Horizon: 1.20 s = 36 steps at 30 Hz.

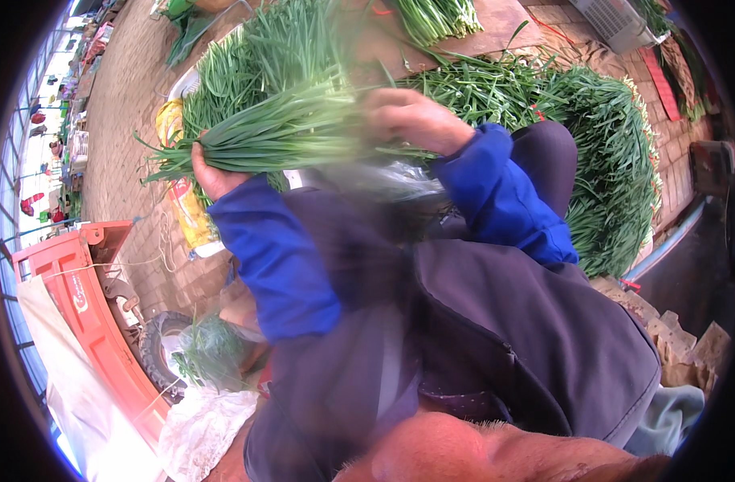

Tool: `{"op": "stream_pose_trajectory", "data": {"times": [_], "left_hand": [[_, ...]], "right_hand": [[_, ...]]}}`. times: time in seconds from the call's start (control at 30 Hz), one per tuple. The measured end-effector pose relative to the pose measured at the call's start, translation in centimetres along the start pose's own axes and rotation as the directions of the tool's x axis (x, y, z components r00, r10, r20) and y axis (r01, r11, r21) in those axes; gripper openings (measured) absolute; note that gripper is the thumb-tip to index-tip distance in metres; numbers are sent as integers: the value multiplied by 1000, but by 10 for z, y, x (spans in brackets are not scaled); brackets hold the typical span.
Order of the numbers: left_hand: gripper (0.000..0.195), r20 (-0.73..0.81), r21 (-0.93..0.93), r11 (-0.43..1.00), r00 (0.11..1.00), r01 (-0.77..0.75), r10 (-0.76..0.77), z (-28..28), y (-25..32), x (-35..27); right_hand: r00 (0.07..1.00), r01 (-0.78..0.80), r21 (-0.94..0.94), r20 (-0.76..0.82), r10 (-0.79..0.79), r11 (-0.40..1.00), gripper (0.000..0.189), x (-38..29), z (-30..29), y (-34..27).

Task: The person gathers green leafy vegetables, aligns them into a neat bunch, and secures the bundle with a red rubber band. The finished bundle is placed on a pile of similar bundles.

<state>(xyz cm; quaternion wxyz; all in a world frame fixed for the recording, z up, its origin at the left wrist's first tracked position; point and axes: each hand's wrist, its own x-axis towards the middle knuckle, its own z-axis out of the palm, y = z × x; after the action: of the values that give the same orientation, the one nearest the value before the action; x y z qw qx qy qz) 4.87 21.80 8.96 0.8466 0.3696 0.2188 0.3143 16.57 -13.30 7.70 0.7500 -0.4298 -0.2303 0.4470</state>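
Note:
My left hand (214,172) is closed around the leafy end of a bunch of long green leaf vegetable, probably garlic chives (277,129), held level above my lap. The pale stem ends point right, towards my right hand (406,117). That hand is beside the stems with its fingers curled and blurred; whether it grips any of them cannot be told. Behind the bunch stand upright greens packed in a white basket (189,84). Loose green leaves (482,90) lie just beyond my right hand, and clear plastic film (403,181) shows below it.
A large pile of bundled greens (608,169) stands at the right. Another bundle (436,21) lies on a brown board (512,24). A grey crate (617,24) is at the top right. An orange vehicle's side panel (84,301), a tyre (162,343) and a yellow sack (189,211) are at the left.

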Motion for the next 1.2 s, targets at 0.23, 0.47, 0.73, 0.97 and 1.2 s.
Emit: {"op": "stream_pose_trajectory", "data": {"times": [0.23, 0.47, 0.73, 0.97, 1.2], "left_hand": [[31, -16, -11, 999, 999, -39, 39, 2, -2, 0], [21, 195, -114, 993, 979, -31, 53, -1, 3, 6], [14, 443, -369, 917, 896, 152, 30, -9, 8, 10], [13, 611, -346, 884, 790, 315, -43, -2, 12, 1], [14, 727, -264, 906, 685, 331, -38, 3, 16, 3]], "right_hand": [[961, 98, -324, -216, -174, 941, 32, -35, -17, -16], [966, 74, -277, -219, -138, 958, 29, 4, 31, -3], [959, 129, -517, -151, -239, 846, 30, 0, 32, 11], [952, 99, -687, -146, -270, 720, 27, -7, 32, 12], [968, 106, -705, -89, -236, 701, 22, -18, 25, 15]]}}
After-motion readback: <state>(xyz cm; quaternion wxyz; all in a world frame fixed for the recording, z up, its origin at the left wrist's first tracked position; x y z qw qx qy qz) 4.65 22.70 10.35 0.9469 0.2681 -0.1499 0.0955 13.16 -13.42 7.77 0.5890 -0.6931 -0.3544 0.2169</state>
